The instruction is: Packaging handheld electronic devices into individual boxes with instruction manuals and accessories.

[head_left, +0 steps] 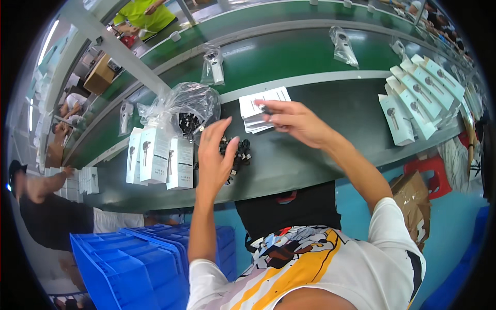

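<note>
Nearest my camera, a white T-shirt (351,263) with a yellow and multicoloured print fills the lower middle of the frame. From my remote seat I find the small dark item (266,109) just above the centre, at the fingertips of the right hand (299,123); the thumb and forefinger appear to pinch it, though it is too small for me to identify. Below and behind that hand I see a stack of white leaflets (279,94) on the dark desk (305,163). Left of centre, the left hand (211,152) is raised with its thumb and fingers spread apart, just beside a loose heap of black cables (243,154); I cannot tell whether it touches them. Further left, a clear plastic bag (201,95) holds more dark cables, and white boxes (154,155) stand in front of it. At the right of the frame I have another group of white boxes (424,98), leaning in overlapping rows. Across the top runs a green conveyor (279,54) carrying white devices in clear bags (217,72). Blue crates (126,263) occupy the lower left, near a co-worker in a black top (49,217), while a red stool (436,178) stands at right, below the desk.
</note>
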A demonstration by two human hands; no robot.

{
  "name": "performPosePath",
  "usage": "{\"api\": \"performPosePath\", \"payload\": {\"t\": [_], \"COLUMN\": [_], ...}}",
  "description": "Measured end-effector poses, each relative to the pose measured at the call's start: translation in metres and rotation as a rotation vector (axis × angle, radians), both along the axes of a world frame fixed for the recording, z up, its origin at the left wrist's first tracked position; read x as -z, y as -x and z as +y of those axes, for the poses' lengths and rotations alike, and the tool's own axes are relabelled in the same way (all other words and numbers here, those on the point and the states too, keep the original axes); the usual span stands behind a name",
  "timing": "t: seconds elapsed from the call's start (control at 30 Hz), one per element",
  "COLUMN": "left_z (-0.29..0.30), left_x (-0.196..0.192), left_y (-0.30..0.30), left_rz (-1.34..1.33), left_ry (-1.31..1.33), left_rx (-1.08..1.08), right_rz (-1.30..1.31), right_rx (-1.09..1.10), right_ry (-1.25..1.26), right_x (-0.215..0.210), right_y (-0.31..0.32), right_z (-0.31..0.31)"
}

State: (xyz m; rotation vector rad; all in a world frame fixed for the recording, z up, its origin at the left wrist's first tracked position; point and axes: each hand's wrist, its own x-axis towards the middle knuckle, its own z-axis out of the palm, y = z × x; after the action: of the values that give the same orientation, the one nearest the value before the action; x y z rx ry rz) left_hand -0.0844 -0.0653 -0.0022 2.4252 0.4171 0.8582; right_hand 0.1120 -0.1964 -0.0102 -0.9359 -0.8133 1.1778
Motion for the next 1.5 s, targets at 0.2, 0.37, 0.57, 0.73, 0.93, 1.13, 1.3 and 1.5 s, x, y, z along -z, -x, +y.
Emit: {"api": "performPosePath", "payload": {"t": [0.2,0.37,0.57,0.73,0.93,1.13,1.3,1.5], "left_z": [0.033,0.04,0.035,0.038,0.04,0.048,0.054,0.046], "left_x": [-0.001,0.0,-0.008,-0.005,0.001,0.005,0.011,0.011], "left_y": [-0.073,-0.1,-0.098,-0.098,-0.097,-0.097,-0.099,-0.099], "left_rz": [0.173,0.389,0.427,0.402,0.384,0.327,0.3,0.27], "left_ry": [-0.26,-0.196,-0.099,-0.069,-0.036,0.07,0.095,-0.017], "left_rx": [0.165,0.268,0.204,0.211,0.214,0.293,0.335,0.301], "right_rz": [-0.317,-0.579,-0.557,-0.479,-0.526,-0.501,-0.631,-0.656], "right_rx": [0.296,0.471,0.503,0.446,0.443,0.436,0.462,0.512], "right_ry": [0.043,0.042,0.042,0.05,0.045,0.025,0.078,0.076], "right_x": [-0.002,0.02,0.03,0.028,0.03,0.033,0.023,0.018], "right_y": [-0.036,-0.053,-0.061,-0.056,-0.059,-0.059,-0.056,-0.054], "right_z": [-0.031,-0.043,-0.036,-0.029,-0.032,-0.03,-0.028,-0.027]}}
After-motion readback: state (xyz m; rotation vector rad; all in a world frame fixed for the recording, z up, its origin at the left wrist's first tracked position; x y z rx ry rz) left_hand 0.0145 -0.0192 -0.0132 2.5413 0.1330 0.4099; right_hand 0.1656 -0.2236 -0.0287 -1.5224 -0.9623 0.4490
